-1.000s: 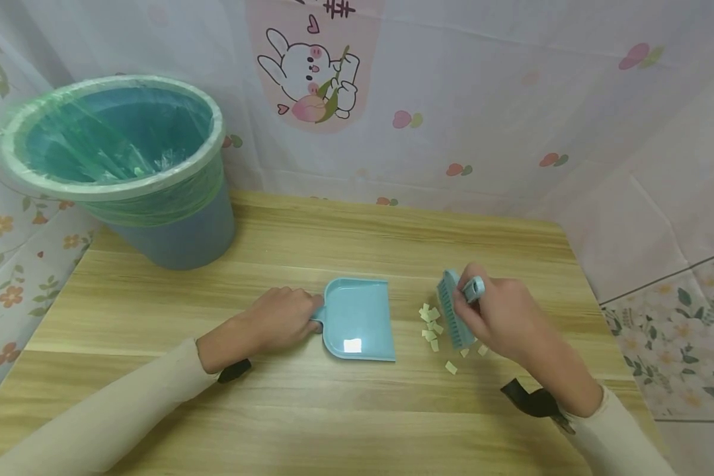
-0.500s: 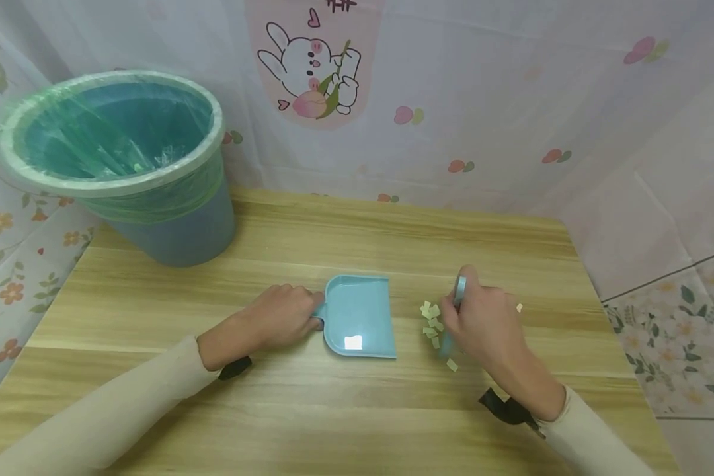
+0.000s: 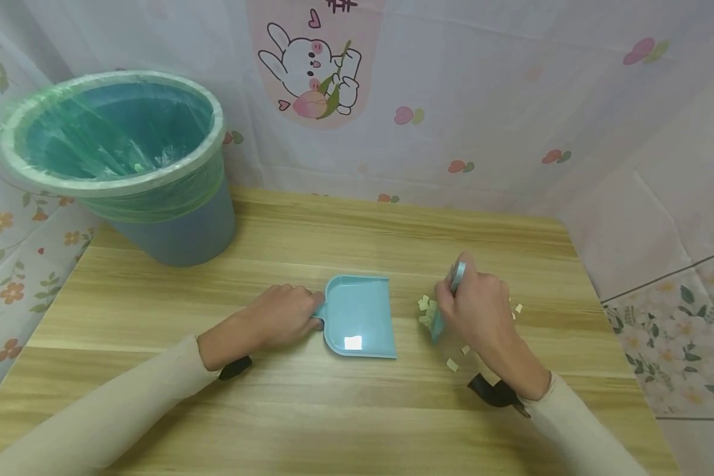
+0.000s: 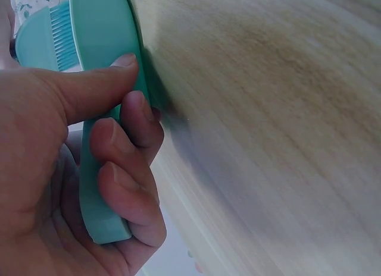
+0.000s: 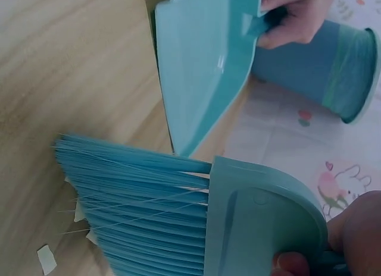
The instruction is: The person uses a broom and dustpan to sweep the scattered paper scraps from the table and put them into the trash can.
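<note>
In the head view my left hand (image 3: 282, 316) grips the short handle of a light-blue dustpan (image 3: 359, 317), which lies on the table with its wide lip facing right. Curled fingers (image 4: 128, 163) wrap that handle in the left wrist view. My right hand (image 3: 478, 307) holds a matching hand brush (image 5: 262, 216) by its handle, bristles down. Small pale paper scraps (image 3: 425, 314) lie between brush and dustpan, bunched against the left side of the bristles (image 5: 143, 204). A few scraps (image 3: 452, 364) lie below the brush, and others sit to the right of the hand.
A blue bucket (image 3: 184, 231) lined with a green plastic bag stands at the table's back left. The wooden table (image 3: 333, 416) backs onto a printed cloth (image 3: 482, 86). Dark straps hang from both wrists.
My right hand and the brush have moved left, and the brush has turned, its bristles now against the scrap pile. Scraps show to the hand's right. My left hand and dustpan stay put.
</note>
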A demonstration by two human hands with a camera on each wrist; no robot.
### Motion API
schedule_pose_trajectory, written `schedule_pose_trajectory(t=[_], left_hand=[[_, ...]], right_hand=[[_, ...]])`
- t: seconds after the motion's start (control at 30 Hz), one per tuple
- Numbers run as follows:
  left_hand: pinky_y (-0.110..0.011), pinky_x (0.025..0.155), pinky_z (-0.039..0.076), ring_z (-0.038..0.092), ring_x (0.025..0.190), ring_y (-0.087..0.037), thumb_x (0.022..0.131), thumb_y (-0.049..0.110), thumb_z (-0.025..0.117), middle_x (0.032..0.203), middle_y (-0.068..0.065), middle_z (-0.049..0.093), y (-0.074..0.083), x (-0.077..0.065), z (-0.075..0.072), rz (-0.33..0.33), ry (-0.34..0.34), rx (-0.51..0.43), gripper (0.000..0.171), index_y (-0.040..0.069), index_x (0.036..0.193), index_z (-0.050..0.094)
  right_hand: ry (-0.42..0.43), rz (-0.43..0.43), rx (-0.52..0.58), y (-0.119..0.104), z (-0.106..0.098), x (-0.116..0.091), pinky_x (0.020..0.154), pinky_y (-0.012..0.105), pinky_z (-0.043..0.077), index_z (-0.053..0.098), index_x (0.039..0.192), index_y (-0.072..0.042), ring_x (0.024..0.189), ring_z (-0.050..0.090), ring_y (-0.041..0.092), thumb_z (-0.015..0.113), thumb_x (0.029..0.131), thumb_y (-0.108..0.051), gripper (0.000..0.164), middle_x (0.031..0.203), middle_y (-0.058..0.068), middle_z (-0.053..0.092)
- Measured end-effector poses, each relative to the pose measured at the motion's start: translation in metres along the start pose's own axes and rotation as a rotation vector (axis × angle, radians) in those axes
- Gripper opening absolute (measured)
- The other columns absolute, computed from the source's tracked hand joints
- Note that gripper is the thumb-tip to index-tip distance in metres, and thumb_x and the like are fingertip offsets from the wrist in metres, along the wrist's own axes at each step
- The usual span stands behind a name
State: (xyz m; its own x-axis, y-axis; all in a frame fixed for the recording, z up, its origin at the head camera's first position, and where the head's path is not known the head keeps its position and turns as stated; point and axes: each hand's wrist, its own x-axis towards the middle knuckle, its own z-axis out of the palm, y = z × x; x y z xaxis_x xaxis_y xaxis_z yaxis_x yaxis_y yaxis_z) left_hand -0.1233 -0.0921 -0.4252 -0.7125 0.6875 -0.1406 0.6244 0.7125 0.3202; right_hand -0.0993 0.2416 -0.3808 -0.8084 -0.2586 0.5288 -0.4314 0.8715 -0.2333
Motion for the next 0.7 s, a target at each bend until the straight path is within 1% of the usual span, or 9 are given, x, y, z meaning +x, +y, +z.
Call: schedule_pose_trajectory(t=[0.2, 0.3, 0.37, 0.47, 0.6, 0.7], left_hand=[[-0.042, 0.071, 0.06, 0.063, 0.077, -0.017, 0.107, 0.023, 0.072, 0.095, -0.011, 0.074, 0.0, -0.001, -0.001, -0.003, -0.007, -0.005, 0.033, -0.006, 0.123, 0.072], [-0.041, 0.07, 0.06, 0.062, 0.076, -0.017, 0.107, 0.022, 0.072, 0.094, -0.009, 0.073, 0.0, 0.0, -0.001, -0.004, -0.008, -0.006, 0.032, -0.006, 0.123, 0.072], [-0.041, 0.07, 0.059, 0.061, 0.075, -0.016, 0.107, 0.022, 0.072, 0.091, -0.008, 0.071, 0.0, 0.0, -0.001, -0.004, -0.006, -0.007, 0.031, -0.005, 0.122, 0.073], [-0.039, 0.068, 0.058, 0.058, 0.073, -0.016, 0.106, 0.021, 0.072, 0.087, -0.005, 0.068, 0.0, 0.0, -0.001, -0.003, -0.003, -0.013, 0.03, -0.005, 0.12, 0.073], [-0.039, 0.068, 0.058, 0.058, 0.073, -0.016, 0.106, 0.021, 0.072, 0.088, -0.006, 0.069, -0.001, 0.0, 0.0, 0.0, 0.002, -0.018, 0.03, -0.005, 0.121, 0.073], [-0.039, 0.069, 0.059, 0.059, 0.074, -0.016, 0.106, 0.021, 0.072, 0.09, -0.007, 0.07, -0.001, -0.001, 0.0, 0.002, 0.005, -0.015, 0.031, -0.005, 0.121, 0.073]], right_hand=[[-0.03, 0.012, -0.017, 0.006, -0.006, 0.006, 0.038, 0.032, 0.027, 0.043, 0.087, -0.005, 0.039, 0.028, 0.011, 0.054, 0.093, -0.004, 0.013, 0.05, -0.006, 0.032], [-0.048, -0.018, -0.012, 0.012, -0.014, 0.008, 0.039, 0.033, 0.026, 0.045, 0.088, -0.004, 0.04, 0.029, 0.012, 0.057, 0.094, -0.003, 0.013, 0.05, -0.005, 0.033], [-0.063, -0.052, -0.01, 0.017, -0.019, 0.009, 0.04, 0.032, 0.027, 0.047, 0.089, -0.005, 0.041, 0.03, 0.011, 0.06, 0.094, -0.003, 0.014, 0.052, -0.006, 0.034], [-0.104, -0.154, -0.008, 0.024, -0.024, 0.01, 0.042, 0.031, 0.027, 0.049, 0.093, -0.007, 0.044, 0.03, 0.008, 0.061, 0.095, -0.004, 0.012, 0.054, -0.008, 0.036], [-0.153, -0.33, 0.003, 0.031, -0.027, 0.013, 0.044, 0.027, 0.026, 0.052, 0.095, -0.011, 0.05, 0.028, 0.004, 0.062, 0.093, -0.005, 0.012, 0.059, -0.009, 0.042], [-0.196, -0.425, 0.038, 0.033, -0.027, 0.015, 0.047, 0.025, 0.029, 0.054, 0.093, -0.015, 0.055, 0.03, 0.002, 0.072, 0.09, -0.003, 0.022, 0.065, -0.011, 0.047]])
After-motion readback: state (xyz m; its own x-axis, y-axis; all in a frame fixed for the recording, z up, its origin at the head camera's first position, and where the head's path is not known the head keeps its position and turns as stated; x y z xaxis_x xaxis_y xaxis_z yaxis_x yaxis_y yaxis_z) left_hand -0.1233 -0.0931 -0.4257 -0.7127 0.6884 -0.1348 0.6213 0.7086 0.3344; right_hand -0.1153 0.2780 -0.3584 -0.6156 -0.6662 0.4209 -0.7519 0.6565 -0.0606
